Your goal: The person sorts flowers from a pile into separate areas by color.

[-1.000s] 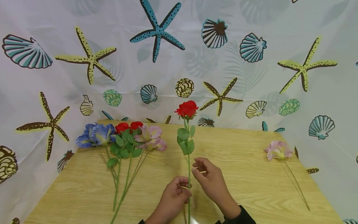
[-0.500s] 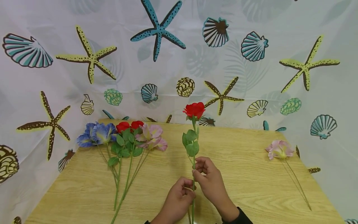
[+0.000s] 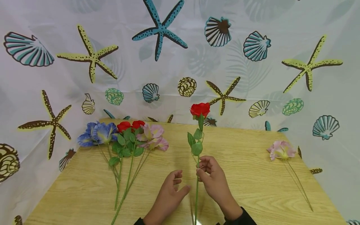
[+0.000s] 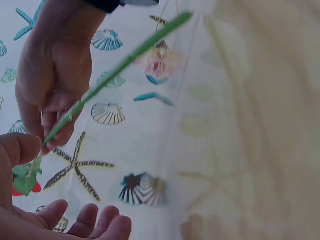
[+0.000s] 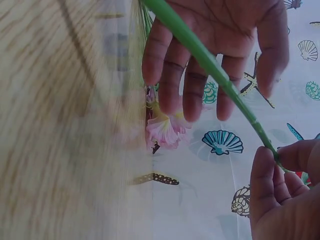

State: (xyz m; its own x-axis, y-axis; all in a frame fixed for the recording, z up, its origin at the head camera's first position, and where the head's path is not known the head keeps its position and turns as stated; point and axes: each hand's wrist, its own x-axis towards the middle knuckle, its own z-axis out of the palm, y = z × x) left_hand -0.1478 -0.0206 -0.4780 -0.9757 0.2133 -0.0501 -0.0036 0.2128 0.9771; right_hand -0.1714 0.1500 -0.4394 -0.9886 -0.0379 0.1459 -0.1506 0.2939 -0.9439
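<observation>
An artificial red rose (image 3: 200, 110) stands upright over the middle of the table, its green stem running down toward the front edge. My right hand (image 3: 214, 181) pinches the stem below the leaves between thumb and fingers. Just left of the stem is my left hand (image 3: 170, 195), apart from it, thumb and fingers spread and holding nothing. In the right wrist view the left hand (image 5: 210, 55) shows its palm with loose fingers behind the stem (image 5: 215, 72). The left wrist view shows the right hand (image 4: 55, 85) at the stem.
On the wooden table (image 3: 239, 150), blue flowers (image 3: 98, 134), red roses (image 3: 130, 125) and pink flowers (image 3: 153, 137) lie together at the left. A single pink flower (image 3: 281, 150) lies at the right. A patterned curtain (image 3: 180, 62) hangs behind.
The rose has shifted right and turned a little. My right hand has taken hold of its stem, and my left hand has let go and moved left with its fingers spread.
</observation>
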